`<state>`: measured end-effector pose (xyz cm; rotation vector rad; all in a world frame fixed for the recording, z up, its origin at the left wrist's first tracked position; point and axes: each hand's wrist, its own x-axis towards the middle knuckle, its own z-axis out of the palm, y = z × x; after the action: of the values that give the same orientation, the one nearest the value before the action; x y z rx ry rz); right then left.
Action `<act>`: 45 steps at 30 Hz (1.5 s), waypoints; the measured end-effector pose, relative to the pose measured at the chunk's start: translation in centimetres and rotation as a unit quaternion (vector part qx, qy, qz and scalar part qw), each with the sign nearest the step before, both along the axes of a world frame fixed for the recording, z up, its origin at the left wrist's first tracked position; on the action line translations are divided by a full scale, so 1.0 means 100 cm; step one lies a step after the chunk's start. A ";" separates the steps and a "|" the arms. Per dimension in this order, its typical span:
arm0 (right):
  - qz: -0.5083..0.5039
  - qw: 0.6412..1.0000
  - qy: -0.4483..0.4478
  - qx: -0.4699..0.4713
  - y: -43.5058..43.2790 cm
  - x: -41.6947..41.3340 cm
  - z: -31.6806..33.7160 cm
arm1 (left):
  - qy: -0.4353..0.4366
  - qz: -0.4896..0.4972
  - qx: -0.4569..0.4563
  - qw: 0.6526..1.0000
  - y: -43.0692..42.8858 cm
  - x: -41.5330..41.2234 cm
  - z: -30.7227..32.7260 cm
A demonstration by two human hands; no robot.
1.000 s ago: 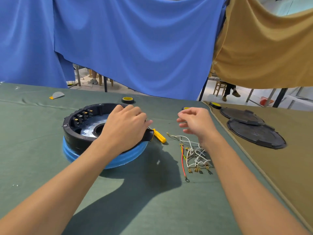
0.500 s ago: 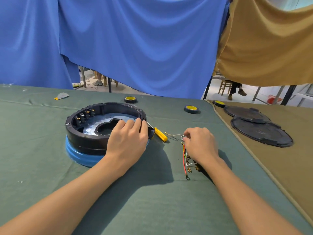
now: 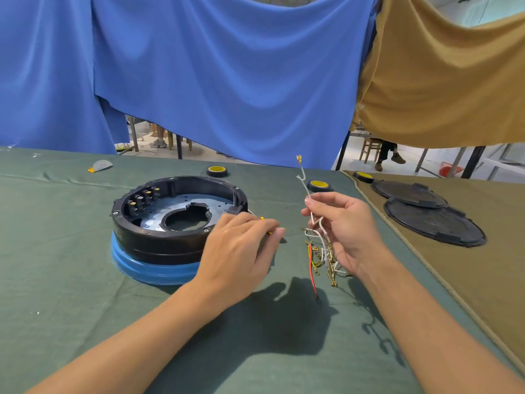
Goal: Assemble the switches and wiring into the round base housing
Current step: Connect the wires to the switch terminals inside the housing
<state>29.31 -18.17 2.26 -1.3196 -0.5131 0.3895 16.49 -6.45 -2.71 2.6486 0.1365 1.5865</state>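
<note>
Your right hand pinches wire bundle near table's right edge; free one lead first. Left hand beside housing, grip unclear.

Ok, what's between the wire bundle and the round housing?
Head view: the left hand, partly covering a yellow-handled tool beside the round housing; the right hand holds the wire bundle.
</note>
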 end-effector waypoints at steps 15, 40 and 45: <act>-0.111 0.993 -0.044 -0.003 0.008 -0.005 -0.014 | 0.108 -0.233 -0.467 0.846 0.003 -0.002 0.010; -0.248 0.827 -0.480 -0.154 0.008 -0.019 -0.004 | -0.049 -0.181 -0.515 0.837 0.004 -0.009 0.041; -0.123 0.806 -0.564 -0.134 0.022 -0.037 0.033 | -0.053 -0.201 -0.562 0.801 0.020 -0.013 0.058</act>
<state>25.64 -15.95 5.57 -1.7994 -1.2840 -0.6465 15.19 -4.41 3.07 1.5102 0.3467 0.9846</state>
